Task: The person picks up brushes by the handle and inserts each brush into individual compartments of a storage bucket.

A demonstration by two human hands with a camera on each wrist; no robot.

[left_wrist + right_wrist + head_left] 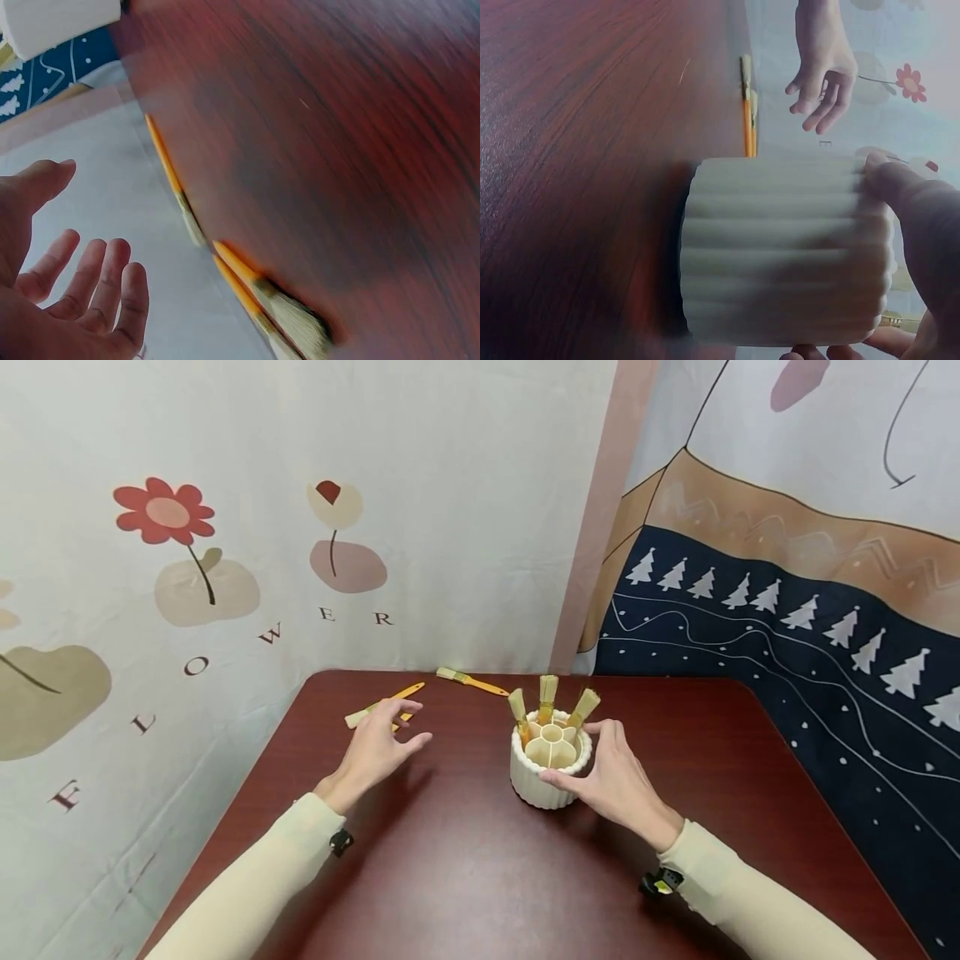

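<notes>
My right hand (621, 777) grips a cream ribbed brush holder (542, 787), its thumb on the near side of the rim and its fingers round the far right side. Three flat paintbrushes (548, 690) stand bristles up in the holder's back compartments. My left hand (375, 747) is raised over the left of the table, holding nothing, thumb apart from loosely bent fingers. Beneath and behind it lie two yellow-handled paintbrushes (408, 691), partly hidden by the hand in the head view. The left wrist view shows both brushes (238, 264) side by side, away from the fingertips.
Another yellow-handled paintbrush (483, 684) lies at the table's back edge, between the left hand and the holder. The dark red wooden table (480, 877) meets a white flower-printed curtain (465, 527) behind it. A navy curtain with tree shapes (750, 635) hangs on the right.
</notes>
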